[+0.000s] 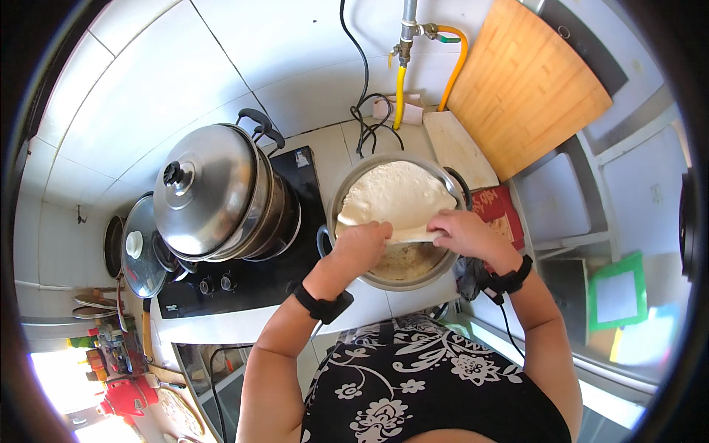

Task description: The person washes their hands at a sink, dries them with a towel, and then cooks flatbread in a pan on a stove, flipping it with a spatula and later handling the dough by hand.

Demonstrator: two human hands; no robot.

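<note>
A pale round of dough [396,191] lies in a wide metal pan [418,285] with dark side handles. Its near edge is raised and folded back in a roll, baring part of the browned pan bottom [404,260]. My left hand [363,243] pinches the left end of that edge between thumb and fingers. At the right end, my right hand [468,235] grips the same edge. Both hands are over the near half of the pan, and the fingertips are partly hidden by the dough and the knuckles. A black band is around each wrist.
Left of the pan, a lidded steel steamer pot [207,188] stands on a black gas hob [249,293], with a glass lid [145,249] beyond it. Behind are a black cable [363,119] and a yellow gas hose [399,99]. A wooden cutting board [532,83] leans at the right.
</note>
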